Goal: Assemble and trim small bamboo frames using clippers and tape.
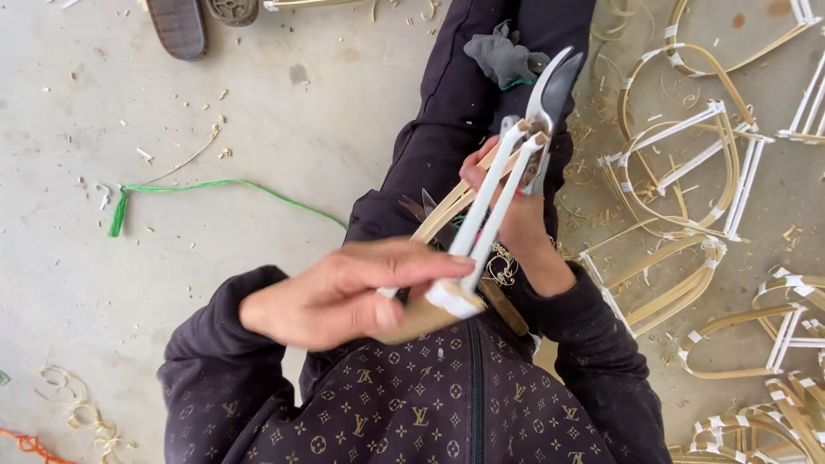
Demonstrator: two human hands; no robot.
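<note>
- Head view: the left hand (344,292) is pinching the near end of a frame (481,223), a bundle of white-taped bamboo strips, with fingers closed around its taped corner block.
- The frame's long axis is running from that near corner up and to the right, away from the body, toward the shears (550,94).
- The right hand (507,202) is sitting behind the frame's far half, curled shut around the shears' handles together with a few loose strips (443,215); the blades are pointing up past the frame's far tip.
- The blades are lying just beside the frame's far end, so the right hand is the nearer one to that tip, and the left hand is the nearer one to the taped corner.
- Count: one frame in hand, two white rails showing along it, one pair of shears.
- Right of the frame, finished hoops (687,163) are lying on the floor (258,129); I am counting roughly eight, some cut off by the edge.
- Left of the frame, one green cord (215,185) is trailing on the floor, and two shoe soles (176,24) are showing well above it.
- A grey rag (503,58) is lying on the lap, just left of the shears.
</note>
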